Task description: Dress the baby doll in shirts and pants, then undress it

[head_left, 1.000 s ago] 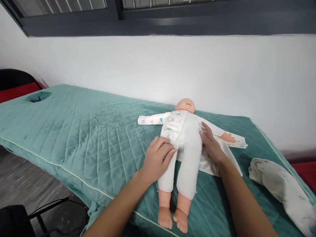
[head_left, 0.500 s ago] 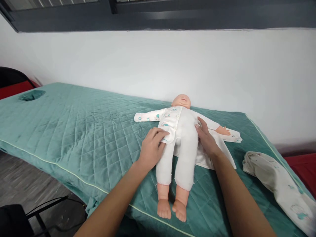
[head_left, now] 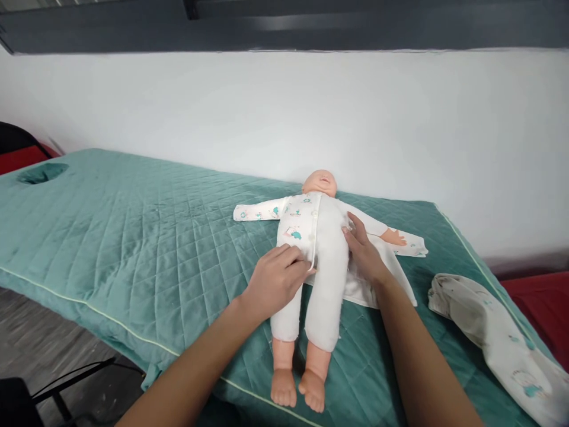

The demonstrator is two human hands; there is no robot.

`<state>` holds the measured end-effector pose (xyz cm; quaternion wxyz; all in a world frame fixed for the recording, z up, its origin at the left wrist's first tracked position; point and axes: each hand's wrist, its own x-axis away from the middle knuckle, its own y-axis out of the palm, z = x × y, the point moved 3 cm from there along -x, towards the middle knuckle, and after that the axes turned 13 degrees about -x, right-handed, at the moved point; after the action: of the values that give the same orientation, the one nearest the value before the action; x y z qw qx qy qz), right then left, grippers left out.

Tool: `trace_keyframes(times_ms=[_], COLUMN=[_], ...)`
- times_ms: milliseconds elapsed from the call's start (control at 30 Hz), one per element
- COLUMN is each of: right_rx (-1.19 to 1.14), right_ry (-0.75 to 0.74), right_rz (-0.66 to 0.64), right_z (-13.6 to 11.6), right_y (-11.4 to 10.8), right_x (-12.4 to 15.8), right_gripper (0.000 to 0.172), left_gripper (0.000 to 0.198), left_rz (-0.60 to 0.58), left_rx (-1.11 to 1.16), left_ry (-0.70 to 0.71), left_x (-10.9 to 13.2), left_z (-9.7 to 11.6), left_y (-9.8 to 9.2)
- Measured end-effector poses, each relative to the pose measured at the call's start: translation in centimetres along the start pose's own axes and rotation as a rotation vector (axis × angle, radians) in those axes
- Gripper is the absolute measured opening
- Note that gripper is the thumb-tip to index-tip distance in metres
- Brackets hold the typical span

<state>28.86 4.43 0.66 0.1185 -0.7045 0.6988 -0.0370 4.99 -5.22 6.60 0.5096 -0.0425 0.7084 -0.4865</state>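
- Location: the doll (head_left: 329, 296) lies on its back on the green quilted cover (head_left: 178, 255), directly in front of the person.
- Long axis: it runs away from the person, feet nearest, head by the wall (head_left: 267, 112).
- Garment: the printed shirt (head_left: 296, 219) covers the person's left side of the doll's trunk. Its front edge runs lengthwise down the chest, roughly parallel to the doll's axis.
- Left hand (head_left: 278, 279): thumb and fingers are drawn together on the lower front corner of the shirt, above the doll's thigh. This is the hand nearer the covered side.
- Right hand (head_left: 367, 255): it is at the opposite flank, fingers slightly parted by the doll's waist. From where I stand, I cannot tell whether cloth is pinched there.
- Principal relation: the loose half (head_left: 362, 292) lies spread out to the person's right, beneath the right hand and wrist. The doll's body separates it from the left hand's grip.
- Outer arm: the doll's bare hand rests over the flat sleeve (head_left: 413, 245) on that side.
- Adjacent: a second garment (head_left: 489, 326) lies apart, farther right.
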Motion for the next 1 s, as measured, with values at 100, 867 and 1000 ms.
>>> trace_keyframes(times_ms=[100, 867, 1000], right_rx=[-0.027, -0.157, -0.115], right_ry=[0.06, -0.025, 0.018], right_rz=[0.022, 0.586, 0.757], right_z=[-0.3, -2.9, -2.1], right_y=[0.0, -5.7, -9.4], right_x=[0.0, 0.9, 1.4], right_gripper=[0.074, 0.027, 0.021], left_gripper=[0.027, 0.027, 0.031], left_rz=[-0.013, -0.174, -0.3], left_rx=[0.019, 0.603, 0.766], left_ry=[0.005, -0.543, -0.551], left_x=[-0.5, -8.6, -13.8], left_z=[0.5, -4.5, -3.8], left_y=[0.2, 2.6, 4.0])
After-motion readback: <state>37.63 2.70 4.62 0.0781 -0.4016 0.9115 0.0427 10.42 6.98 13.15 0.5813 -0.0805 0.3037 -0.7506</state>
